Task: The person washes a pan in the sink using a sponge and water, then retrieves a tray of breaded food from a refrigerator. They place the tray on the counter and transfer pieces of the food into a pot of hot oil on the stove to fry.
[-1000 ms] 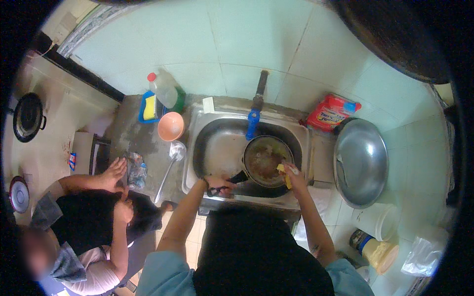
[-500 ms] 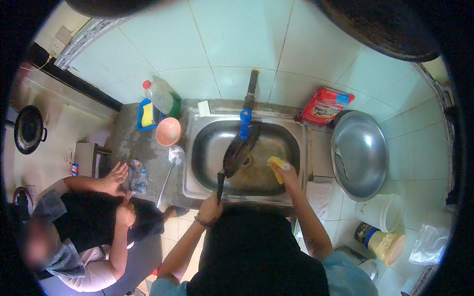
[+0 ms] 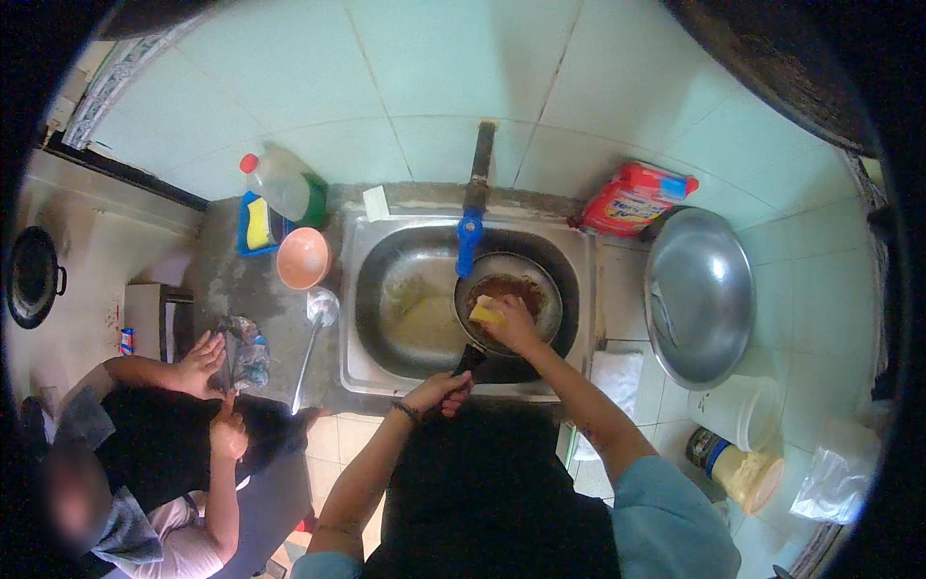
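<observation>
A frying pan (image 3: 541,292) with a black handle rests in the right half of the steel sink (image 3: 386,357), its brown-stained inside facing up. My left hand (image 3: 439,393) is closed around the pan's handle at the sink's front edge. Inside the pan my right hand (image 3: 514,324) presses a yellow sponge (image 3: 485,311) against the stained bottom. Over the pan's far left rim stands a blue tap (image 3: 469,232); whether water runs from it cannot be made out.
Left of the sink are a pink bowl (image 3: 304,258), a ladle (image 3: 313,343), a blue tray (image 3: 247,246) and a bottle of green liquid (image 3: 289,190). On the right stand a red packet (image 3: 632,200) and a large steel basin (image 3: 709,289). A co-worker's hands (image 3: 214,386) are at the left counter.
The pan has turned from steeply tilted to face up and moved right in the sink. My right hand has brought the sponge leftward into it.
</observation>
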Demonstrator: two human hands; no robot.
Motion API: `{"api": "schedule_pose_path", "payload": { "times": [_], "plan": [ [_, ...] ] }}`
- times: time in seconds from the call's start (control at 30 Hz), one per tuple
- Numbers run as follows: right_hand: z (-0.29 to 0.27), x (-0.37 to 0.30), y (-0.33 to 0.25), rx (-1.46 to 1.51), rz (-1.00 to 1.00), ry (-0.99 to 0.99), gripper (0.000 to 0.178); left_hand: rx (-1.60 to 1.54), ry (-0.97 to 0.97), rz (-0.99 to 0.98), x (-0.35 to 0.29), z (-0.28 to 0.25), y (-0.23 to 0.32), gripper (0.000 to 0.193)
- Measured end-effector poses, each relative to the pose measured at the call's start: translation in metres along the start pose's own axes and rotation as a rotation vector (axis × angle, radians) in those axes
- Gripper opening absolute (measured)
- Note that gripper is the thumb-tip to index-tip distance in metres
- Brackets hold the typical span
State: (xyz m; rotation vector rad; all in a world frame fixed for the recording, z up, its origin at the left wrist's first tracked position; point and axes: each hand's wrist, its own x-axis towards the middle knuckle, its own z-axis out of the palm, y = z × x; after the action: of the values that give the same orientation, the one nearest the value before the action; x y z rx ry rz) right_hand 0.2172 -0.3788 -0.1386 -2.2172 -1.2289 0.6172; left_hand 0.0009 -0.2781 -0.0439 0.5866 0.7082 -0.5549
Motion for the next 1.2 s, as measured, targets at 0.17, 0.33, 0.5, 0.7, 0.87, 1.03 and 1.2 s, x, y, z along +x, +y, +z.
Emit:
{"api": "schedule_pose_path", "payload": {
  "times": [0.17,0.33,0.5,0.7,0.87,1.03,1.2],
  "plan": [
    [0.019,0.036,0.014,0.03,0.24,0.369,0.022,0.032,0.093,0.008,0.005,0.016,0.004,0.031],
    [0.024,0.049,0.009,-0.127,-0.006,0.073,0.018,0.101,0.205,0.018,0.011,0.025,0.004,0.03],
    [0.021,0.054,0.01,-0.049,-0.074,0.154,0.019,0.137,0.235,0.04,0.014,0.028,0.003,0.03],
    [0.025,0.048,0.009,0.092,0.125,0.123,0.015,0.193,0.292,0.028,0.014,0.031,0.0,0.032],
    [0.025,0.037,-0.001,0.072,0.01,-0.052,0.019,0.095,0.219,0.003,0.017,0.028,0.0,0.031],
    [0.033,0.063,-0.002,0.076,0.119,0.44,0.015,0.16,0.268,0.028,0.017,0.028,-0.004,0.032],
    [0.051,0.038,0.006,0.151,-0.03,-0.024,0.017,0.18,0.299,0.034,0.014,0.024,-0.005,0.033]
  ]
}}
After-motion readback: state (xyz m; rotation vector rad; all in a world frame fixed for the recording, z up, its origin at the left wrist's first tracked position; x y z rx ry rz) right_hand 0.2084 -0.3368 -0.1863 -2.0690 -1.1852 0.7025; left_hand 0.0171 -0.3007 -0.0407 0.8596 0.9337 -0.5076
